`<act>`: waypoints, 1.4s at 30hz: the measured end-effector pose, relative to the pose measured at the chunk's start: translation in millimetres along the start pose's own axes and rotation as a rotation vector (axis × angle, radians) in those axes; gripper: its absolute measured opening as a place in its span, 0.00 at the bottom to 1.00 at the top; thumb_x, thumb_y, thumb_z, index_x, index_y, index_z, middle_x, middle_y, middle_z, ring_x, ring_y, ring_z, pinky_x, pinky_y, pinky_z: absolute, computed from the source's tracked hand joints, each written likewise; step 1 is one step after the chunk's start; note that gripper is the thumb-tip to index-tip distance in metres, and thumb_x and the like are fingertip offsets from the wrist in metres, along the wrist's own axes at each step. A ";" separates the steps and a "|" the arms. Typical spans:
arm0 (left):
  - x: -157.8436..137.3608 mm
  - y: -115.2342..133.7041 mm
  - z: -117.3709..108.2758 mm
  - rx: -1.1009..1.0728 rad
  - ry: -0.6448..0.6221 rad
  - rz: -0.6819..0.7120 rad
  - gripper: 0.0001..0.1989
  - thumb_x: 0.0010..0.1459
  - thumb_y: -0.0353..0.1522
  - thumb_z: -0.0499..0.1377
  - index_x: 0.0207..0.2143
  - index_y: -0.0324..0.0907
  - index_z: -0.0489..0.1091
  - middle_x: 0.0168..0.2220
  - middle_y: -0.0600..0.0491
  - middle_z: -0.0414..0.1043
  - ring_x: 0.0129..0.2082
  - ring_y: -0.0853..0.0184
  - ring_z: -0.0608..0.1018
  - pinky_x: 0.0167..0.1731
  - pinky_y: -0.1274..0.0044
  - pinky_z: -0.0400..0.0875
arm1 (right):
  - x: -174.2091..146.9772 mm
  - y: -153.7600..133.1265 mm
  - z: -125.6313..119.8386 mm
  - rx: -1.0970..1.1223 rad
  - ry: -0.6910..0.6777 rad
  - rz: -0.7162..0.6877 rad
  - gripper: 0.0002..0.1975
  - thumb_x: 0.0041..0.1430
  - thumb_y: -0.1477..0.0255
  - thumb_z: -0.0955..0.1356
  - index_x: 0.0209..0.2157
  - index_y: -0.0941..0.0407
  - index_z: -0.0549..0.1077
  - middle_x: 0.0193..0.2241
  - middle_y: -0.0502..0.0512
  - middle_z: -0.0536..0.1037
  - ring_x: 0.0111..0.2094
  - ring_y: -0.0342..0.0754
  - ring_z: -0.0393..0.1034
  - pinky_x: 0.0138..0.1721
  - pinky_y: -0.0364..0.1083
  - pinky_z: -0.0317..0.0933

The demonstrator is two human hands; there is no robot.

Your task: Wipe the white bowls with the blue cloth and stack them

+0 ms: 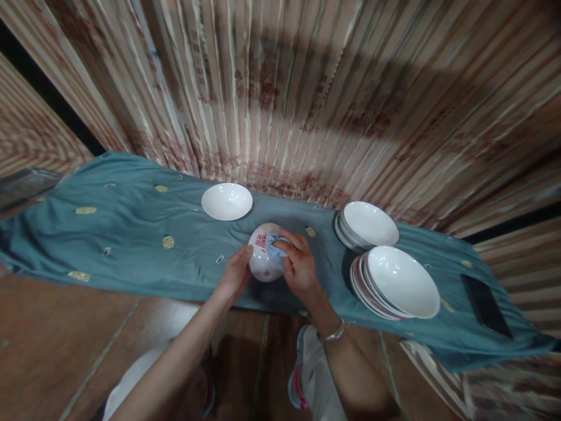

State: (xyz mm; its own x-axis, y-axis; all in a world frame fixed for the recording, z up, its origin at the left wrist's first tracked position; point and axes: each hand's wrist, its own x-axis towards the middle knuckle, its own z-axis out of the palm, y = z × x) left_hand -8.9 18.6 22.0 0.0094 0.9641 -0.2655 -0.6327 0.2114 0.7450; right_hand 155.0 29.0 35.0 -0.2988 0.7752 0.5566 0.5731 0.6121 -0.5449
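A white bowl (pixel 262 268) with red characters on its outside is tilted up over the front half of the cloth-covered table. My left hand (pixel 236 269) grips its left rim, thumb on the near side. Against the bowl's right side, my right hand (pixel 301 266) presses a bunched light-blue cloth (pixel 276 250), fingers closed around it. Behind the bowl and to the left, a shallow white dish (pixel 227 202) lies face up on the table.
Two stacks of white bowls stand at the right: a back stack (pixel 370 225) and a front stack (pixel 403 283). A dark phone (pixel 486 305) lies near the right end of the teal tablecloth (pixel 131 234). A pleated curtain (pixel 280 105) hangs behind the table.
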 end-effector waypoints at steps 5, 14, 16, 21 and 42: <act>-0.2 0.1 -0.3 -0.001 -0.029 -0.005 0.24 0.40 0.44 0.73 0.35 0.35 0.77 0.34 0.43 0.81 0.44 0.51 0.80 0.45 0.66 0.74 | 6.2 6.4 2.5 0.000 0.062 0.058 0.19 0.59 0.79 0.60 0.45 0.53 0.77 0.52 0.56 0.76 0.53 0.51 0.68 0.57 0.53 0.62; -2.1 2.3 -1.4 0.009 -0.023 -0.013 0.24 0.39 0.44 0.73 0.33 0.35 0.76 0.32 0.44 0.81 0.44 0.52 0.81 0.44 0.67 0.75 | 6.3 34.5 9.4 0.169 0.158 0.249 0.18 0.55 0.76 0.60 0.41 0.55 0.78 0.44 0.57 0.80 0.48 0.52 0.73 0.56 0.53 0.64; -1.4 0.8 -2.7 -0.004 -0.008 -0.012 0.23 0.39 0.43 0.73 0.33 0.35 0.76 0.32 0.44 0.81 0.44 0.52 0.81 0.44 0.67 0.75 | 4.4 40.4 11.0 0.187 0.153 0.311 0.18 0.55 0.75 0.59 0.41 0.55 0.78 0.43 0.57 0.81 0.47 0.52 0.74 0.54 0.52 0.65; 1.9 -5.7 -7.7 -0.091 0.045 -0.014 0.20 0.43 0.39 0.72 0.34 0.35 0.76 0.34 0.43 0.81 0.45 0.51 0.80 0.46 0.66 0.75 | -3.0 46.4 13.8 0.128 0.101 0.380 0.18 0.55 0.75 0.59 0.42 0.55 0.77 0.42 0.58 0.80 0.46 0.52 0.74 0.52 0.51 0.66; 9.1 -2.7 -6.1 -0.229 0.318 -0.135 0.08 0.62 0.26 0.55 0.36 0.35 0.74 0.29 0.48 0.79 0.28 0.66 0.79 0.36 0.75 0.78 | -45.3 14.8 10.0 -0.310 -0.033 0.080 0.17 0.58 0.82 0.61 0.46 0.56 0.72 0.46 0.63 0.78 0.47 0.54 0.73 0.50 0.54 0.70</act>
State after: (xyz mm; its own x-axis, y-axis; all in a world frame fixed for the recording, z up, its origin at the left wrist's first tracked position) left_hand -11.8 25.8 13.9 -0.1129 0.8250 -0.5537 -0.7986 0.2562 0.5446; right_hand 169.4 4.5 -4.6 -0.2653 0.8267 0.4961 0.7993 0.4764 -0.3663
